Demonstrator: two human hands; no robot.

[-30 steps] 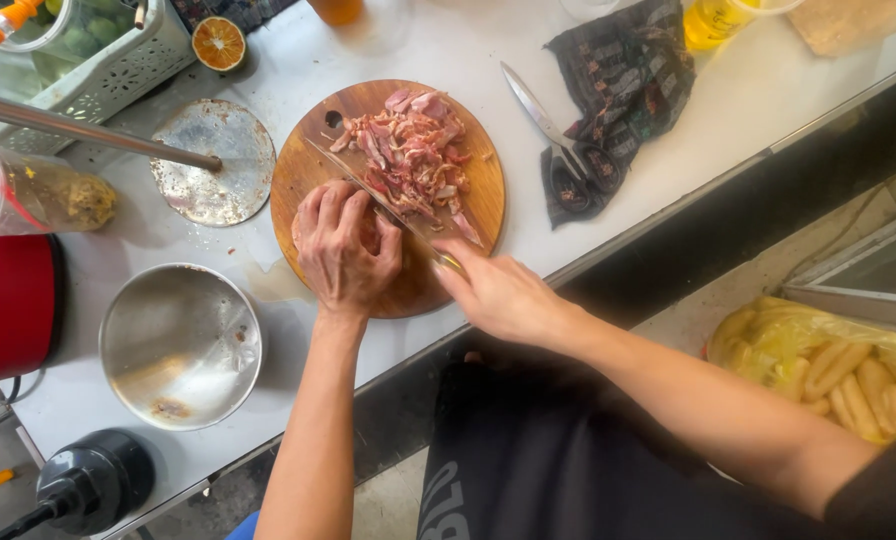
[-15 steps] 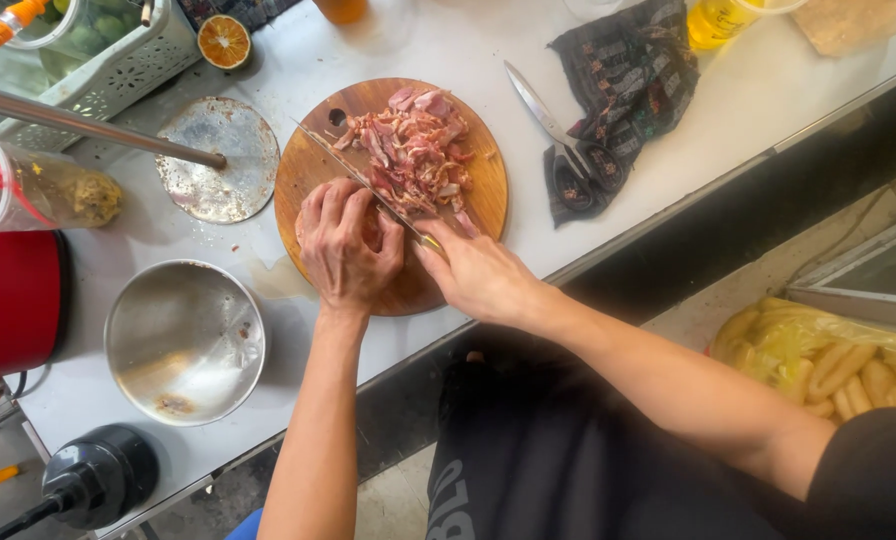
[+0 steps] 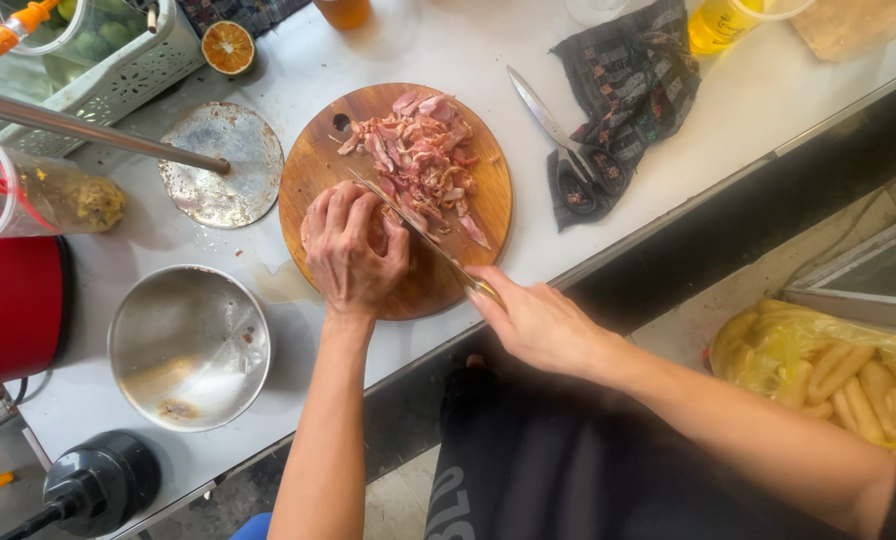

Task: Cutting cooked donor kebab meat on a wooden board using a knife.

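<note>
A round wooden cutting board (image 3: 313,165) lies on the white counter with a heap of sliced pink meat (image 3: 420,152) on its far half. My left hand (image 3: 351,250) presses down on a piece of meat at the board's near left, fingers curled over it. My right hand (image 3: 533,322) grips the handle of a long knife (image 3: 408,225); its blade runs diagonally across the board, right against my left fingers.
A steel bowl (image 3: 188,345) sits near left, a round metal lid (image 3: 223,165) with a long handle behind it. Scissors (image 3: 553,135) lie on a dark cloth (image 3: 633,85) at right. A red pot (image 3: 13,305), half orange (image 3: 228,47) and bagged yellow fruit (image 3: 828,360) surround.
My right hand has drawn back toward me with the knife, sliding the blade along my left fingers. The left hand has stayed on the meat.
</note>
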